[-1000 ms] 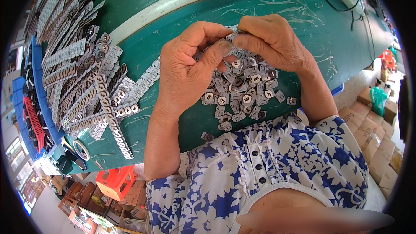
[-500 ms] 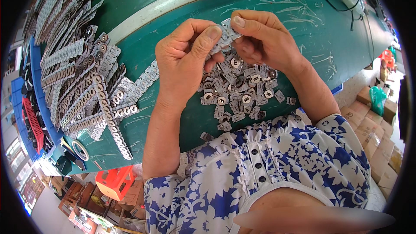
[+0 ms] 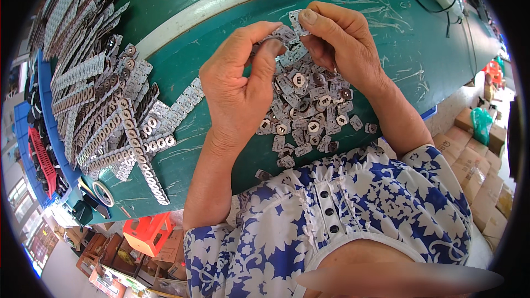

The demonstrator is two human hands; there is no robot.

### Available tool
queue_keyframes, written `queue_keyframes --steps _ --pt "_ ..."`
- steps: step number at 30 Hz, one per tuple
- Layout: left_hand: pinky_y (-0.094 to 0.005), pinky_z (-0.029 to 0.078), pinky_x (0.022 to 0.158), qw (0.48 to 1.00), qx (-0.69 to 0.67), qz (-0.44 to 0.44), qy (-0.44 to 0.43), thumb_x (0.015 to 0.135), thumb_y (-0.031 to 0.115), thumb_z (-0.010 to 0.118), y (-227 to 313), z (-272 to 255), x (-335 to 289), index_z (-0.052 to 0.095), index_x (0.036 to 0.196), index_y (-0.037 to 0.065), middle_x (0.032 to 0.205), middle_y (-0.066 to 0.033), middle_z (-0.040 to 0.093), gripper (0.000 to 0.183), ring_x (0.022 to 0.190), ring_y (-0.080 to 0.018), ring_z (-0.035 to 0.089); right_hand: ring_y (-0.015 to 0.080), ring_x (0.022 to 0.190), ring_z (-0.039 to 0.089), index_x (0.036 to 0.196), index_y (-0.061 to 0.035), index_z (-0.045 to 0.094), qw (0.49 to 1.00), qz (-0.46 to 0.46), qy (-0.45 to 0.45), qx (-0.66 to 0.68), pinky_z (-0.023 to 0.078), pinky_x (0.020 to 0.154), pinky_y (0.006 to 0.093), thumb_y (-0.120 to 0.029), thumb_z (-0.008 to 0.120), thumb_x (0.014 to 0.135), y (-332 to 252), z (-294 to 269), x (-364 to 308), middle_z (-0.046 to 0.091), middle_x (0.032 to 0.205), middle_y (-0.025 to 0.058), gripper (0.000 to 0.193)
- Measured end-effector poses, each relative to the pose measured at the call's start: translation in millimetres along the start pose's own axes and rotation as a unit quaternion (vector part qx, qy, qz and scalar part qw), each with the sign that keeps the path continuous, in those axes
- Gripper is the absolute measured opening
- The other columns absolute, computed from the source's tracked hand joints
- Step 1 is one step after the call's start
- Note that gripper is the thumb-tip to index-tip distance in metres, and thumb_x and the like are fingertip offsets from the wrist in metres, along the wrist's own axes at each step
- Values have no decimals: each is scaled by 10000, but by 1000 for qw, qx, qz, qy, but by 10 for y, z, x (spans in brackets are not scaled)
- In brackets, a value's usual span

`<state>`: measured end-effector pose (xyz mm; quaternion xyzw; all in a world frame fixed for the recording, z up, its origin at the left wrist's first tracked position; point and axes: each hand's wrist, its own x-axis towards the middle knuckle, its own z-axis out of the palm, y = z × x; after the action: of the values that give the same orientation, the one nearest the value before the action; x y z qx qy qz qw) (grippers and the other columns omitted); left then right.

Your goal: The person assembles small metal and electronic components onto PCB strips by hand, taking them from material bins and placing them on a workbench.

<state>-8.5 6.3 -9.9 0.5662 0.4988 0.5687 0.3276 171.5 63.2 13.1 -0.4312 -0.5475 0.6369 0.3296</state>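
Observation:
My left hand [image 3: 234,85] is closed, thumb and forefinger round a short grey strip of small flat parts [image 3: 284,33]; its lower end is partly hidden by the fingers. Between thumb and fingers, my right hand [image 3: 348,44] pinches a single flat grey part [image 3: 295,17] beside the strip's end. Whether the part and strip still touch, I cannot tell. Below both hands lies a loose pile of separate grey parts [image 3: 303,111], some with round white-and-brown discs. To the left, many uncut strips of such parts [image 3: 113,113] are heaped across each other.
The green tabletop [image 3: 386,38] carries scattered clear plastic scraps. A pale rail [image 3: 221,8] crosses it at the back. At the left stand a blue bin [image 3: 52,116] and a tape roll [image 3: 102,192]. An orange stool [image 3: 146,234] is below; cardboard boxes [image 3: 469,160] stand at the right.
My right hand has moved slightly up with the small part, now tilted more upright. My left thumb and forefinger have spread a little, and the strip has turned between them.

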Motion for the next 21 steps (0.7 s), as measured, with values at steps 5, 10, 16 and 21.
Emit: queue_keyframes --steps 5,10,16,21 --pt "-225 551 658 969 207 133 12 954 -18 664 -1 4 10 701 1114 -13 922 -71 746 164 797 -116 724 5 492 405 781 -45 576 994 -80 -62 -37 303 433 194 -256 569 1048 69 -63 30 483 601 -58 341" --pt "-233 560 663 978 174 103 45 938 -25 675 4 45 4 698 1084 -18 904 -85 743 148 782 -129 728 4 488 410 793 -32 612 998 -48 -43 5 303 422 197 -247 583 1041 47 -14 21 481 585 -53 329" --pt "-275 527 606 988 113 109 14 877 -72 659 -10 63 -5 683 1030 0 860 -98 699 171 684 -174 672 3 493 414 833 -29 654 999 -44 -26 17 303 422 197 -253 593 1038 67 -21 -9 504 599 -44 310" --pt "-224 549 636 993 97 67 23 969 -5 642 41 -9 21 691 1074 -29 953 -84 736 118 771 -127 721 34 546 430 840 -16 641 993 -69 -24 -93 349 473 233 -250 591 1044 18 -56 41 526 620 -15 315"
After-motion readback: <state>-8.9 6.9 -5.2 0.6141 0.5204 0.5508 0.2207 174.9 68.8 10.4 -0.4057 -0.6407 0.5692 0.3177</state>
